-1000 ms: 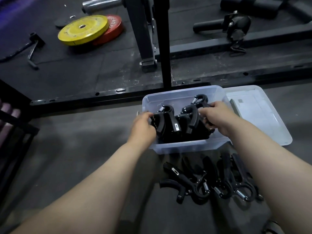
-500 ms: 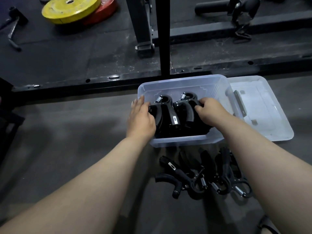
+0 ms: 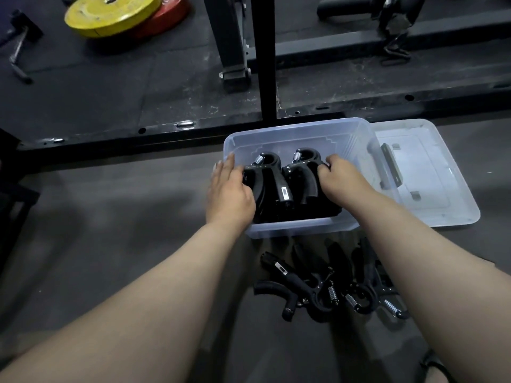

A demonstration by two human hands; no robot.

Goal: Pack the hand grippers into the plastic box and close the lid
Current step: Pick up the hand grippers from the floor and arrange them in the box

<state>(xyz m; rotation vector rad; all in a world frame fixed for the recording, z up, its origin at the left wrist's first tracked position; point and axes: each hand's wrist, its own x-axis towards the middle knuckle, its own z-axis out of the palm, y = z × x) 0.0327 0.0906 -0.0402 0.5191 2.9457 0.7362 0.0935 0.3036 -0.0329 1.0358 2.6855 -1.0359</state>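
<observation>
A clear plastic box [image 3: 298, 131] stands on the dark floor with several black hand grippers [image 3: 287, 183] packed upright inside it. My left hand [image 3: 231, 193] lies at the box's left side with straight fingers pressing against the left gripper. My right hand [image 3: 338, 181] is curled over the grippers at the right side of the box. The clear lid [image 3: 431, 175] lies flat to the right of the box. Several more black hand grippers [image 3: 326, 283] lie in a loose pile on the floor just in front of the box, between my forearms.
A black steel rack frame [image 3: 260, 59] runs across the floor right behind the box. A yellow weight plate [image 3: 110, 15] on a red one lies at the far left. A black bar attachment [image 3: 392, 26] sits at the far right.
The grippers in the box have been pushed down and together into a neat row. My left fingers have straightened along the box's side. The view has shifted slightly.
</observation>
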